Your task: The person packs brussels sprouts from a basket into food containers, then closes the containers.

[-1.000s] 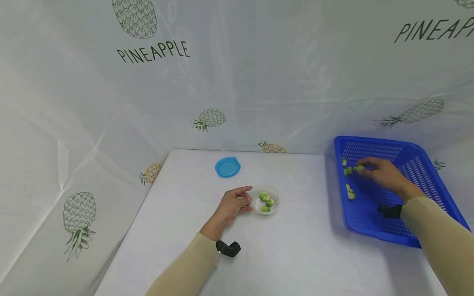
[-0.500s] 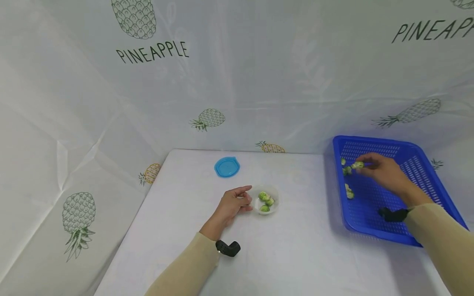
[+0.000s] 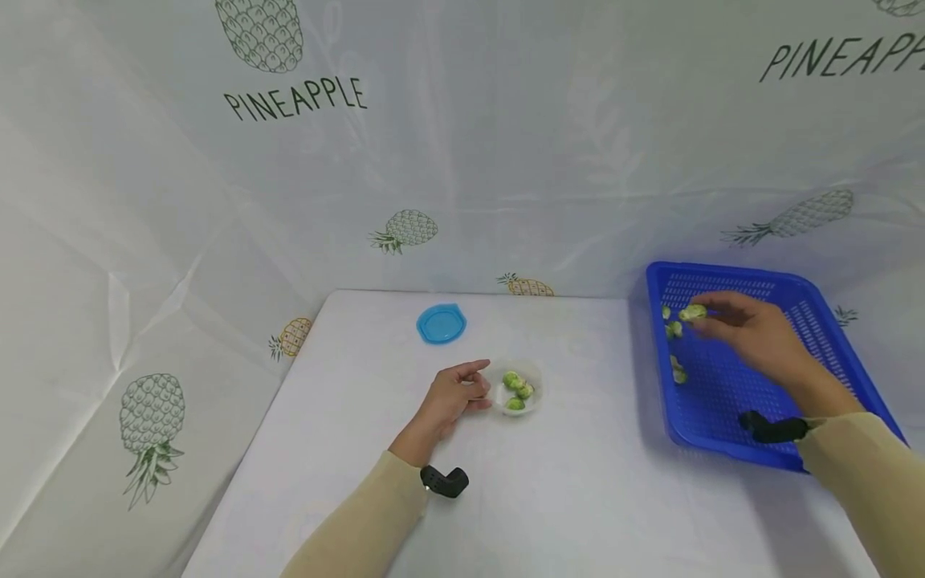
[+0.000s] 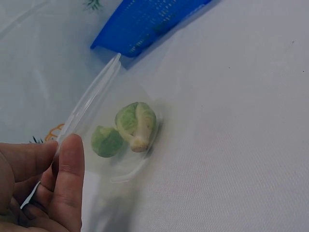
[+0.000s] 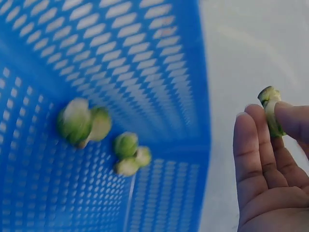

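My left hand (image 3: 454, 397) pinches the rim of a clear plastic bowl (image 4: 91, 99) between thumb and fingers. In the bowl lie a few Brussels sprouts (image 3: 515, 380); the left wrist view shows one whole sprout (image 4: 137, 123) with its pale stem and another behind the plastic wall. Over the left part of a blue basket (image 3: 744, 449), my right hand (image 3: 759, 333) holds one Brussels sprout (image 3: 692, 313) between thumb and fingertips. More sprouts (image 5: 79, 123) rest inside the basket along its left wall.
A blue lid (image 3: 442, 323) lies on the white table (image 3: 578, 498), behind the bowl and a little to the left. Pineapple-printed sheeting (image 3: 462, 144) hangs behind the table and at its left. The basket's raised wall (image 5: 193, 96) stands between the right hand and the bowl.
My right hand has lifted the Brussels sprout from among the others in the basket and moved slightly up. The left hand has stayed at the bowl.
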